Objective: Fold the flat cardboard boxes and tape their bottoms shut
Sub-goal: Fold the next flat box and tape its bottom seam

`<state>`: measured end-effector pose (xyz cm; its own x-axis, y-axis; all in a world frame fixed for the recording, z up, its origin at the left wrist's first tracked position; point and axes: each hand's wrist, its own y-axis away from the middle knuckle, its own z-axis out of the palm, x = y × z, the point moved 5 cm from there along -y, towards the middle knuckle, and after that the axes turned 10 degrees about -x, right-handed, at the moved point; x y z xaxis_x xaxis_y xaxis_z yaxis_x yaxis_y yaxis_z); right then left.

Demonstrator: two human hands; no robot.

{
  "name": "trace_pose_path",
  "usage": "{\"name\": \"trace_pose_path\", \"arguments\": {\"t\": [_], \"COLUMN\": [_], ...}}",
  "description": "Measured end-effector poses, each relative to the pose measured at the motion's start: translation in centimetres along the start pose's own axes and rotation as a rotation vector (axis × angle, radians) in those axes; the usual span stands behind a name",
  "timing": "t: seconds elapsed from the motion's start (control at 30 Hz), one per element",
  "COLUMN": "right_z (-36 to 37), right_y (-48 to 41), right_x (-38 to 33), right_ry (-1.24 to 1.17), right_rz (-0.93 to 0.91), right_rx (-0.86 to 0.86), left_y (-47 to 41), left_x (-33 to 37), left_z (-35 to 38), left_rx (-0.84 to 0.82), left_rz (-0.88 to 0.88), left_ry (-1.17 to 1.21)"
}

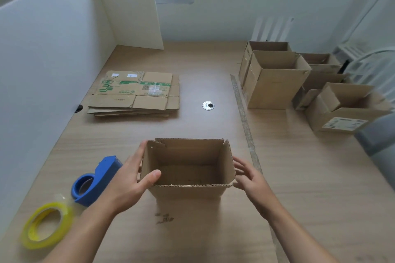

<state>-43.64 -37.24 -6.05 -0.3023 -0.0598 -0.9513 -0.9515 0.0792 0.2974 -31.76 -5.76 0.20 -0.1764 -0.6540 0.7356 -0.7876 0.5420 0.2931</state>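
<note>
A light wood-grain bench is seen before white walls. At lower centre, the fingers and thumb of the left hand are clamped on the left wall of an upright, open-topped brown cardboard box. The straight, spread fingers of the right hand are held at its right wall. A blue plastic tape dispenser is seen at lower left.

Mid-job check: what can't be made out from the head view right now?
All in the head view:
- the box: its underside is hidden by its own walls and floor, so any tape there is unseen.
- right hand: blurred; whether its fingers touch the box is unclear.
- flat stack: the sheet count is too small to tell.
- label near the right edge: blurred and unreadable.
- dispenser: partly behind the left hand.
</note>
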Motion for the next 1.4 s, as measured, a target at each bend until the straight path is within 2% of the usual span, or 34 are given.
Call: {"name": "trace_pose_path", "arguments": {"t": [0.07,0.13,0.3,0.43,0.57,0.7,0.8,1.03,1.2,1.4], "right_z": [1.0,2.2,4.4,5.2,4.9,4.8,5.3,5.4,4.2,0.7], "right_y": [0.5,0.5,-0.5,0.1,1.2,2.9,4.1,6.1,6.7,7.9], "right_x": [0.3,0.0,0.5,-0.9,-2.4,-3.3,-3.4,-5.2,-5.6,-4.8], "right_ry": [0.195,0.275,0.052,-0.054,-0.074,0.043,0.009,-0.063,-0.096,-0.154], "right_rz": [0.014,0.019,0.037,-0.043,-0.095,-0.135,-0.148,-0.260,-0.266,-0.246], "right_rx": [-0.128,-0.173,-0.024,0.099,0.165,0.221,0.217,0.391,0.432,0.650], "left_y": [0.9,1.8,1.7,0.3,0.1,-0.2,-0.9,-1.9,-2.9,-4.6], "left_x": [-0.6,-1.0,-1.5,-0.9,-1.0,-0.2,1.0,3.7,6.0,11.0], "left_z": [0.5,1.3,3.2,2.9,2.2,0.7,-0.7,-0.7,0.0,1.1], "left_rx": [0.033,0.047,0.064,0.146,0.207,0.189,0.148,0.079,0.011,-0.089], "left_rz": [0.031,0.053,0.018,0.007,0.027,0.079,0.112,0.166,0.222,0.336], "left_ry": [0.192,0.317,0.337,0.341,0.480,0.538,0.532,0.456,0.421,0.333]}}
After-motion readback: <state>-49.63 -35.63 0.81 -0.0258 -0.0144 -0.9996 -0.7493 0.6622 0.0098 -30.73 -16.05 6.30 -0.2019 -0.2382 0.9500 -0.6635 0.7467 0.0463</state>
